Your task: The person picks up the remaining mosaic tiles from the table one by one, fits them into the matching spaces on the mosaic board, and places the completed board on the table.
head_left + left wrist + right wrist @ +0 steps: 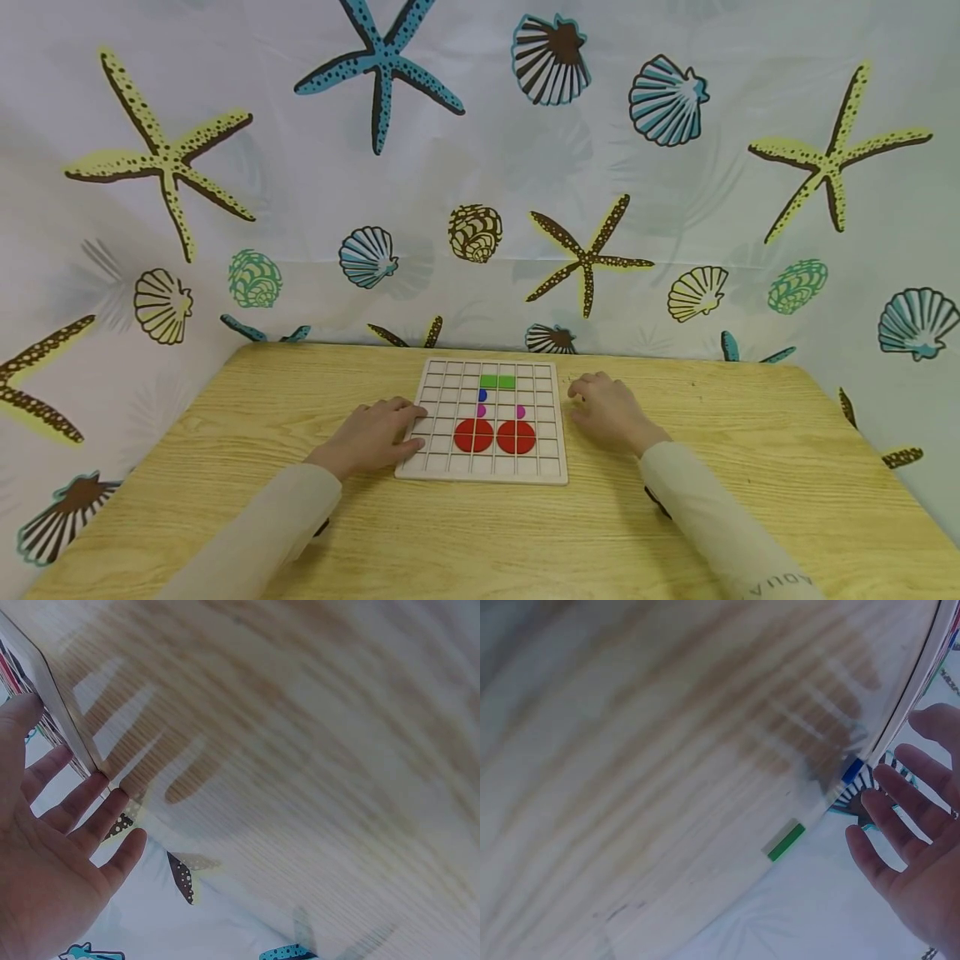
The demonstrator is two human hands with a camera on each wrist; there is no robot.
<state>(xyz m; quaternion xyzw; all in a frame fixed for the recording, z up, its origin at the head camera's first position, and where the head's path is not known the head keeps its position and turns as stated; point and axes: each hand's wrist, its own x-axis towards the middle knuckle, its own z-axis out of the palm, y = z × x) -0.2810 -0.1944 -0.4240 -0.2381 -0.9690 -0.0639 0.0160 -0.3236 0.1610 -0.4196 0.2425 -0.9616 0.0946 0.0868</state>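
Observation:
A pale grid board [438, 467] lies flat on the wooden table. Two red discs [474, 436], each crossed by grid lines, sit in its lower half. Above them are two magenta half-discs [521, 412], a blue half-disc [482, 396] and two green squares [489, 381]. My left hand [377, 435] rests at the board's left edge, thumb and fingertips overlapping the rim; the left wrist view shows its fingers spread and relaxed. Just off the right edge, my right hand [609, 411] holds nothing, its fingers loosely bent. The right wrist view has a blue piece [852, 770] near those fingertips.
A small green piece [786, 841] shows toward the table's far edge in the right wrist view. Wood-grain table [480, 533] extends around the board. Behind and at both sides hangs a white curtain [480, 167] printed with starfish and shells.

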